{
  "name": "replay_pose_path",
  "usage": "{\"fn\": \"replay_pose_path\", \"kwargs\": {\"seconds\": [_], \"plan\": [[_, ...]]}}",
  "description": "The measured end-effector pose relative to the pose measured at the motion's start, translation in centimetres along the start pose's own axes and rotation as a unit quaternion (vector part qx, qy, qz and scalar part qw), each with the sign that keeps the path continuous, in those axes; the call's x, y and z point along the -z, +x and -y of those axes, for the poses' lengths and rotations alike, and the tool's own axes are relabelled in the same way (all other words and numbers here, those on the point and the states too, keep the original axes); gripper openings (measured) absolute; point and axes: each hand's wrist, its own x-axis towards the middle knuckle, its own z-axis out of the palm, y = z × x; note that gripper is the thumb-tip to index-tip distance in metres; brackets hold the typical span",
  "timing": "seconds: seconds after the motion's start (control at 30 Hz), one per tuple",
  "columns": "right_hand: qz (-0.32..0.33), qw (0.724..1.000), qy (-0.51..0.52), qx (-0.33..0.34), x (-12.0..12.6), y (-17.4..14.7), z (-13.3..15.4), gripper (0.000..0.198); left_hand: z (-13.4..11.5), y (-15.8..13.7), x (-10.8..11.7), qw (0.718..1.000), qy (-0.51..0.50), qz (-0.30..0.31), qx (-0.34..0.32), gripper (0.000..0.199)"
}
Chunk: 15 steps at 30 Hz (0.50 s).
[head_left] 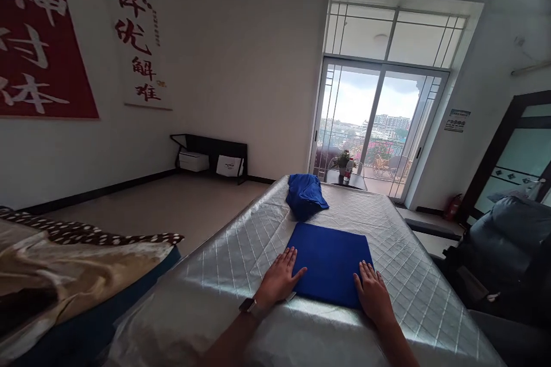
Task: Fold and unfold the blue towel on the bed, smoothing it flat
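A flat blue square of what looks like folded cloth (330, 264) lies on a bed-like surface under a silvery quilted cover (413, 264). My left hand (279, 278) rests at its left edge, fingers stretched out and thumb spread over the blue. At the right edge lies my right hand (373, 289), also flat with the fingers extended. Neither hand grips anything. Just beyond the square sits a crumpled blue cloth (305, 195). A dark-faced watch (248, 305) is on my left wrist.
To the left is a pile of beige and brown dotted bedding (86, 275). A dark bag (503, 246) stands on the right. A black low rack (215, 155) holds white boxes by the far wall. Behind the covered surface are a small table (344, 179) and glass doors (365, 120).
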Motion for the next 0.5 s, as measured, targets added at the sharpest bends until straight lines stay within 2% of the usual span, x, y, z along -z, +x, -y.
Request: {"fn": "replay_pose_path", "kwargs": {"seconds": [0.1, 0.2, 0.4, 0.5], "plan": [[-0.022, 0.999, 0.001, 0.029, 0.7, -0.6, -0.2, 0.067, -0.2, -0.1, 0.3, 1.000, -0.011, -0.005, -0.004, 0.080], [-0.022, 1.000, 0.007, 0.015, 0.9, -1.7, -0.6, 0.070, -0.1, -0.2, 0.4, 1.000, -0.013, -0.010, -0.007, 0.080], [0.036, 0.999, 0.000, 0.022, -0.1, -3.2, -1.0, 0.063, 0.0, -0.3, 0.3, 1.000, 0.006, -0.005, -0.014, 0.081], [0.043, 0.999, -0.003, 0.013, -0.5, -3.3, -0.8, 0.062, -0.2, -0.3, 0.3, 1.000, 0.011, -0.005, -0.011, 0.079]]}}
